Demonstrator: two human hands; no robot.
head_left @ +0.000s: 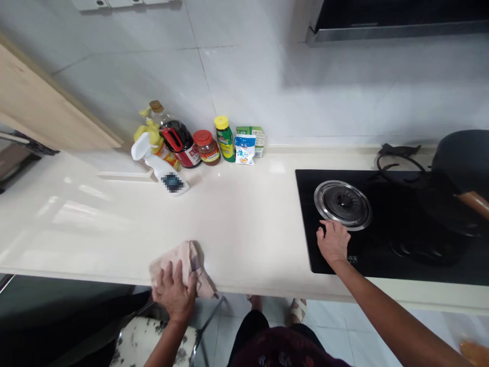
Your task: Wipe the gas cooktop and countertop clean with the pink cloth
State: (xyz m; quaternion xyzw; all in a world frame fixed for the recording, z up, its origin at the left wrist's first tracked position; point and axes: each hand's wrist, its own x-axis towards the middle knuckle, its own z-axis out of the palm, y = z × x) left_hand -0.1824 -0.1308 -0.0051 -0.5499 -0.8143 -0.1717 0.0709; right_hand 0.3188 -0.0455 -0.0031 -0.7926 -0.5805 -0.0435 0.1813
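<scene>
My left hand [174, 293] lies on a folded pinkish-beige cloth [181, 255] at the counter's front edge. Its fingers are spread flat over the fabric, pressing from above rather than wrapped round it. On the black glass hob [382, 244], my right hand [333, 240] is at the near rim of the round metal burner [344, 204]. The thumb stands apart from the bent fingers, and nothing shows between them. Whether the fingertips touch the burner rim or only hover by it, I cannot tell.
Along the back wall stand a white spray bottle [158, 165], a dark sauce bottle [183, 145], a red-lidded jar [207, 148], a yellow-capped green bottle [225, 140] and a white packet [245, 149]. A black wok [464, 160] sits at right. Below the counter is a chair [139, 341].
</scene>
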